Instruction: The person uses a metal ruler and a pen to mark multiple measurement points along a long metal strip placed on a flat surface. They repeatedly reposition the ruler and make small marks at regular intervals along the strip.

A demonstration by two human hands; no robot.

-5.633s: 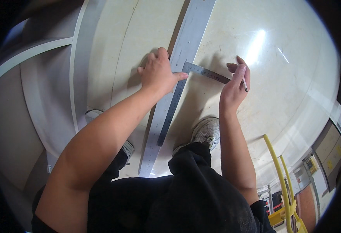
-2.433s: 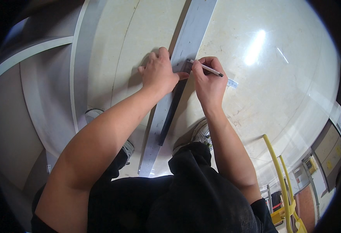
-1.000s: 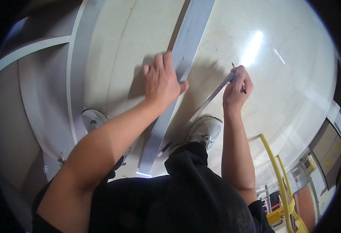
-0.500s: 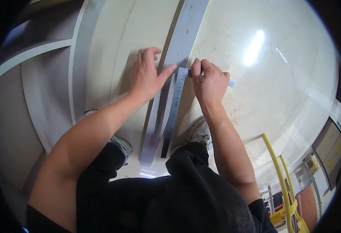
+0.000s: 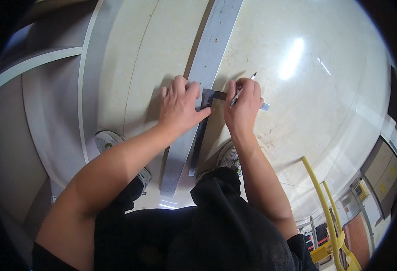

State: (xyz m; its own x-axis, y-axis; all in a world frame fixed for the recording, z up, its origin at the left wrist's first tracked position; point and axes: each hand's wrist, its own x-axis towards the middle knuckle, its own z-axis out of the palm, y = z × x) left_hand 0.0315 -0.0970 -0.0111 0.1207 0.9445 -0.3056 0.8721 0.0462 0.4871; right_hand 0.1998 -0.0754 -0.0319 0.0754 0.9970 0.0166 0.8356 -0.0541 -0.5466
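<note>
A long grey metal bar [image 5: 180, 156] stretches from the far middle toward my feet. Along its right side lies a steel square [image 5: 200, 135], its long blade pointing back toward me and its short arm passing under my right hand. My left hand [image 5: 180, 104] straddles the bar, fingers bent on its top and left side, thumb pressed on the square near the corner. Pinched in my right hand [image 5: 244, 110] is a marking pen [image 5: 253, 77], slanting up and right. Whether those fingers also touch the short arm is hidden.
My shoes [image 5: 106, 140] stand on the pale glossy floor [image 5: 311, 122] on either side of the bar. Grey panels with a light-edged frame [image 5: 49, 56] rise at the left. A yellow tubular frame [image 5: 318, 185] stands at the lower right.
My left hand has come nearer and its thumb now rests on the square. The square has shifted slightly toward me, its long blade now looking darker. The pen in my right hand has swung into view.
</note>
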